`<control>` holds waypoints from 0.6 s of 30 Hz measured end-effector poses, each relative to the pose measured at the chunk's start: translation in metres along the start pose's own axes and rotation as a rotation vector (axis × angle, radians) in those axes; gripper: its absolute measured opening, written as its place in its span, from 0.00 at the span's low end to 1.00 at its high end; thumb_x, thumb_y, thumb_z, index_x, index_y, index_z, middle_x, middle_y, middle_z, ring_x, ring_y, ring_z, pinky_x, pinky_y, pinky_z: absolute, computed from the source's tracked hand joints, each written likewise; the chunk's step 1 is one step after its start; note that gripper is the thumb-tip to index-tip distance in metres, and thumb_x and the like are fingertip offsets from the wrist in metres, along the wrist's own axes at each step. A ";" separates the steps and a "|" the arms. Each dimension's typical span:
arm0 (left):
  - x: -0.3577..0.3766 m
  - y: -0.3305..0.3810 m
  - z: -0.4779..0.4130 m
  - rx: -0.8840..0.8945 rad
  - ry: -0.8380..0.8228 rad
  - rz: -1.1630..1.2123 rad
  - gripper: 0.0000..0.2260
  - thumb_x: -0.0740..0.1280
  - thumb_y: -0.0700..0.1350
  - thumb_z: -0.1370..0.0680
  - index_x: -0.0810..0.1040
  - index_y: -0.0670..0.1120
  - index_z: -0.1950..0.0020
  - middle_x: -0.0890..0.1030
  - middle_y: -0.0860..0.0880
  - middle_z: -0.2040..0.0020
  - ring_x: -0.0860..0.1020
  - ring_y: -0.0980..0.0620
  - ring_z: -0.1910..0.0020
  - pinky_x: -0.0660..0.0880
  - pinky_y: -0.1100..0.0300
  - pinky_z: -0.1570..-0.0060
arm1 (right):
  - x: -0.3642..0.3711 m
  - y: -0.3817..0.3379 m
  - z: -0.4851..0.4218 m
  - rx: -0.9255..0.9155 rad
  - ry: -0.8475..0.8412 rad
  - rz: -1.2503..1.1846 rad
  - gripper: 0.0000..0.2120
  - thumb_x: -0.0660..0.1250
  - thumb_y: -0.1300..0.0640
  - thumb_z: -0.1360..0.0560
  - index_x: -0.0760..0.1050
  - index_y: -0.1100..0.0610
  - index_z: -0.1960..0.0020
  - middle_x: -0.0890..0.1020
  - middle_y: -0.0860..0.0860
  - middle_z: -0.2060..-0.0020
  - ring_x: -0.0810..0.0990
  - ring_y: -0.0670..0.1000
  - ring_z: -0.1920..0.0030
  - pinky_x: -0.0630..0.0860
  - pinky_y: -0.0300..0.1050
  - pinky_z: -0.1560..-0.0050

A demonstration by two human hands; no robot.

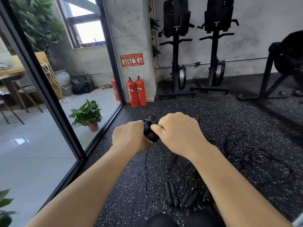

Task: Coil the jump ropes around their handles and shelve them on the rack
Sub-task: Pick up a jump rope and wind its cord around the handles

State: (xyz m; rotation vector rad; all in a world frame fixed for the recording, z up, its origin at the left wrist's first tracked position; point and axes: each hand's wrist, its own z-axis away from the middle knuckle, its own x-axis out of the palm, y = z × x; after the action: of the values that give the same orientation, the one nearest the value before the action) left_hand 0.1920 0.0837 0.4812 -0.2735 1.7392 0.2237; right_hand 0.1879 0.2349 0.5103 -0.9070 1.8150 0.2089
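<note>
You are working over a black rubber floor (213, 112) flecked with white. Take the two red fire extinguishers (136, 91) standing on it as your mark: right of them stand two black machine bases (177, 95); well nearer you than them and to the right lie a bunch of black jump-rope handles (180, 197) and a tangle of thin black ropes (255, 159).

Fire extinguishers (136, 91), potted plant (86, 114), exercise machines (195, 46)

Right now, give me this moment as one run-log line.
phase: coiling | left hand: grips held handles | right hand: pinches held handles | other handles: on floor | loose rope: on floor | rack: not seen
</note>
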 end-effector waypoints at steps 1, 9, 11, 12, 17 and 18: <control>-0.002 0.006 0.004 0.074 0.012 -0.060 0.13 0.67 0.60 0.29 0.71 0.53 0.53 0.74 0.54 0.63 0.77 0.49 0.61 0.70 0.58 0.65 | -0.003 0.003 -0.007 -0.009 -0.004 -0.004 0.23 0.58 0.44 0.20 0.61 0.52 0.71 0.69 0.48 0.71 0.72 0.55 0.64 0.63 0.46 0.62; -0.011 0.019 0.020 0.530 0.091 -0.228 0.12 0.63 0.59 0.29 0.69 0.52 0.53 0.76 0.52 0.65 0.78 0.49 0.64 0.75 0.56 0.65 | -0.007 0.041 -0.041 -0.031 -0.052 0.009 0.28 0.62 0.42 0.22 0.64 0.54 0.76 0.68 0.47 0.77 0.67 0.47 0.72 0.67 0.45 0.63; -0.013 0.019 0.022 0.584 0.081 -0.223 0.13 0.63 0.60 0.29 0.65 0.53 0.56 0.74 0.53 0.65 0.78 0.50 0.63 0.75 0.55 0.64 | -0.005 0.046 -0.042 -0.023 -0.071 0.010 0.29 0.61 0.39 0.22 0.63 0.54 0.77 0.67 0.47 0.77 0.67 0.47 0.73 0.63 0.44 0.67; -0.013 0.019 0.023 0.603 0.074 -0.218 0.13 0.64 0.60 0.29 0.64 0.53 0.57 0.73 0.53 0.65 0.78 0.50 0.63 0.75 0.55 0.64 | -0.005 0.048 -0.042 -0.024 -0.074 0.004 0.30 0.60 0.38 0.23 0.62 0.54 0.77 0.66 0.47 0.78 0.66 0.47 0.73 0.61 0.44 0.69; -0.018 0.016 0.028 0.678 0.073 -0.123 0.14 0.66 0.59 0.33 0.64 0.53 0.59 0.72 0.53 0.66 0.75 0.51 0.66 0.75 0.52 0.64 | 0.005 0.060 -0.042 0.060 -0.155 -0.217 0.33 0.63 0.37 0.25 0.57 0.54 0.79 0.62 0.45 0.84 0.64 0.45 0.80 0.64 0.44 0.68; -0.019 0.015 0.028 0.684 0.085 -0.094 0.15 0.66 0.59 0.33 0.64 0.53 0.60 0.71 0.53 0.67 0.75 0.52 0.66 0.75 0.52 0.64 | 0.008 0.063 -0.041 0.092 -0.174 -0.324 0.33 0.65 0.39 0.25 0.56 0.54 0.79 0.60 0.45 0.85 0.62 0.46 0.81 0.62 0.44 0.69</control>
State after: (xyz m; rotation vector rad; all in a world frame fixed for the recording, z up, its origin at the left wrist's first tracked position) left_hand 0.2169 0.1072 0.4950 0.1388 1.7752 -0.4549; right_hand 0.1148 0.2530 0.5051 -1.0679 1.4829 -0.0007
